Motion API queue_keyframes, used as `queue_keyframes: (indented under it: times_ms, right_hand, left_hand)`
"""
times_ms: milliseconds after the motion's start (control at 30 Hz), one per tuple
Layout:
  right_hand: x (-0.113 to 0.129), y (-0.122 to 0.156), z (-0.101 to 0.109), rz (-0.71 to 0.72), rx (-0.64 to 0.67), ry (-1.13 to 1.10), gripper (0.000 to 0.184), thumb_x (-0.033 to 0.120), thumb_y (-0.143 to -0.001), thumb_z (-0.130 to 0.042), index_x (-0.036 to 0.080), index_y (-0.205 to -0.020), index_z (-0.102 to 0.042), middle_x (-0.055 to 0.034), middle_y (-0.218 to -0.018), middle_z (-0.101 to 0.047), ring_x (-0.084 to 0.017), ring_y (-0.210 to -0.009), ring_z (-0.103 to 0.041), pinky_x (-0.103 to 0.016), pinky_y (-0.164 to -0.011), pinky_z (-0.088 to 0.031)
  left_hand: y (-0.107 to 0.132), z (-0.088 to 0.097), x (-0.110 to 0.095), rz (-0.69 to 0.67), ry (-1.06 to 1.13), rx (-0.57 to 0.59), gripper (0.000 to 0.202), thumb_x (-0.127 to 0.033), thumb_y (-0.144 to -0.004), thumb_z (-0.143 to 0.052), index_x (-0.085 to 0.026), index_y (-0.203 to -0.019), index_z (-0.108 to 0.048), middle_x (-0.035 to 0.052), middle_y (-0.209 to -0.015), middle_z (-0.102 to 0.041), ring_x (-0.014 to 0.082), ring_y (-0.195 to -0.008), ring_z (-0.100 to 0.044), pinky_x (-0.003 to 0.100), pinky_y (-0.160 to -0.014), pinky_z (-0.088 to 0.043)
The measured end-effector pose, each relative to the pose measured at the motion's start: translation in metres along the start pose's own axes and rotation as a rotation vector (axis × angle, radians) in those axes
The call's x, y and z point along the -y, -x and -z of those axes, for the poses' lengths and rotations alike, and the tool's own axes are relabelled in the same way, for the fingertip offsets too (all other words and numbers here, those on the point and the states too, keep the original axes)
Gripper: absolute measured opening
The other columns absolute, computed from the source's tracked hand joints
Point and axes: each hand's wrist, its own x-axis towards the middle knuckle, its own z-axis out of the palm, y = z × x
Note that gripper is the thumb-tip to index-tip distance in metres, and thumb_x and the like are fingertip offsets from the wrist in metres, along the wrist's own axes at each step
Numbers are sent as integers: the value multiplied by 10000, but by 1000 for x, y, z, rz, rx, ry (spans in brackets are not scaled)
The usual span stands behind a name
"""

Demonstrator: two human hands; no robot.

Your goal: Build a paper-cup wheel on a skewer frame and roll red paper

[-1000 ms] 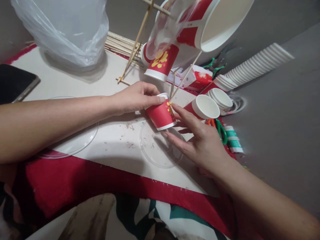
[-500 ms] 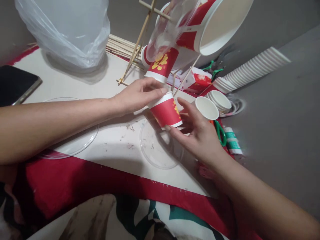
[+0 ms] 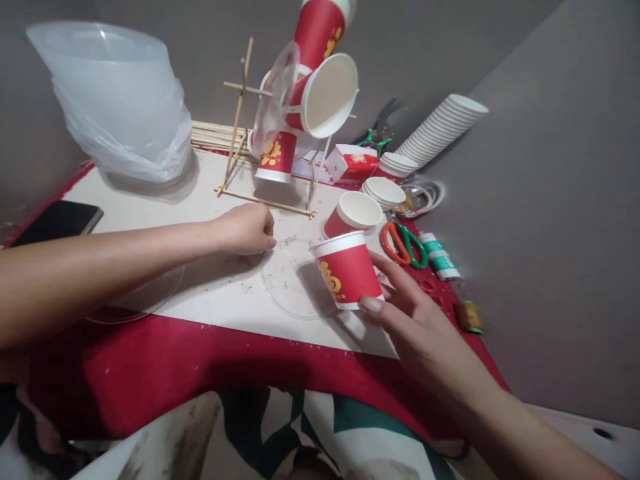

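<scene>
My right hand (image 3: 415,313) grips a red paper cup (image 3: 350,270) near its base, thumb in front. The cup has a white rim and a gold design, tilts slightly and is held above the table. My left hand (image 3: 247,229) is closed, fingers curled, beside the rim of a clear round plastic lid (image 3: 287,307); anything inside it is hidden. Behind the hands stands a wooden stick frame (image 3: 265,201) bearing several red paper cups (image 3: 320,33) and clear plastic discs (image 3: 273,100).
Another paper cup (image 3: 357,210), stacked white cups (image 3: 440,137), orange- and green-handled scissors (image 3: 413,247) and a thread spool (image 3: 470,317) lie to the right. A plastic bag (image 3: 120,107) and a phone (image 3: 55,220) are at the left. Bundled sticks (image 3: 215,133) lie behind.
My left hand has let go of the cup and moved down to the left, closing. The cup has turned in my right hand, showing its gold design. The view has shifted.
</scene>
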Motion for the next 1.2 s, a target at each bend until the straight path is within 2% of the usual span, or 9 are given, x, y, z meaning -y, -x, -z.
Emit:
queue_keyframes:
  times_ms: [67, 133, 300, 433, 567, 733, 900, 1033, 1200]
  right_hand:
    - [-5, 2, -3, -2, -3, -71, 749, 477, -830, -790, 356, -1496, -470, -67, -1411, -673, -274, -1235, -675, -415, -1017, -567]
    - [-9, 2, -6, -4, -6, -143, 734, 481, -830, -786, 355, -1483, -478, -70, -1400, -679, -266, -1213, -686, -410, -1007, -569]
    - [-13, -1, -9, -4, -44, -266, 780, 496, -760, -828, 310, -1444, -502, -87, -1295, -726, -273, -1117, -722, -423, -975, -579]
    - [-11, 0, -11, 0, -83, -306, 817, 505, -697, -860, 281, -1405, -519, -92, -1213, -750, -279, -1086, -722, -435, -979, -567]
    - [-9, 1, -12, 10, -96, -336, 828, 520, -667, -860, 264, -1378, -522, -93, -1146, -764, -272, -1027, -726, -427, -933, -577]
    - [-13, 7, -6, 33, -77, -347, 795, 550, -684, -843, 270, -1359, -532, -98, -1179, -757, -281, -1051, -725, -425, -918, -582]
    - [-24, 17, 3, 181, -21, -321, 719, 522, -793, -802, 322, -1416, -503, -72, -1269, -737, -271, -1175, -701, -430, -1029, -539]
    - [-25, 22, 3, 197, -12, -239, 731, 538, -809, -782, 315, -1438, -485, -87, -1285, -732, -285, -1178, -703, -475, -1050, -530]
    - [-21, 29, -4, 210, -69, 77, 866, 554, -768, -774, 233, -1500, -442, -155, -1282, -718, -346, -1145, -705, -539, -994, -551]
  left_hand:
    - [4, -6, -5, 13, -70, -33, 93, -127, -699, -696, -175, -624, -721, 25, -558, -649, 184, -578, -602, 293, -644, -415]
    - [6, -12, -6, 40, -16, -78, 104, -103, -671, -703, -175, -596, -713, 28, -545, -640, 185, -560, -597, 292, -631, -415]
    - [16, -20, -5, 287, 460, -85, 173, -90, -689, -698, -171, -541, -661, 27, -447, -568, 160, -412, -512, 279, -490, -404]
    - [26, -20, -9, 381, 629, -106, 241, -87, -701, -721, -161, -492, -625, 16, -426, -522, 115, -375, -442, 251, -431, -374]
    - [34, -22, -17, 355, 722, -30, 295, -123, -730, -737, -163, -482, -582, -3, -434, -489, 91, -363, -406, 234, -404, -350]
    - [49, -18, -26, 272, 798, -8, 158, -172, -707, -761, -151, -606, -641, 25, -588, -614, 101, -493, -513, 226, -469, -454]
    - [75, -4, -16, 195, 859, -149, 201, -291, -665, -799, -146, -681, -661, 36, -686, -676, 96, -558, -535, 205, -491, -448]
    - [94, -1, -5, 151, 871, -237, 265, -340, -613, -833, -150, -675, -661, 22, -694, -672, 85, -557, -519, 197, -484, -415]
    - [115, -5, -4, 112, 857, -356, 220, -290, -568, -802, -149, -664, -664, 14, -681, -669, 81, -532, -511, 200, -463, -386]
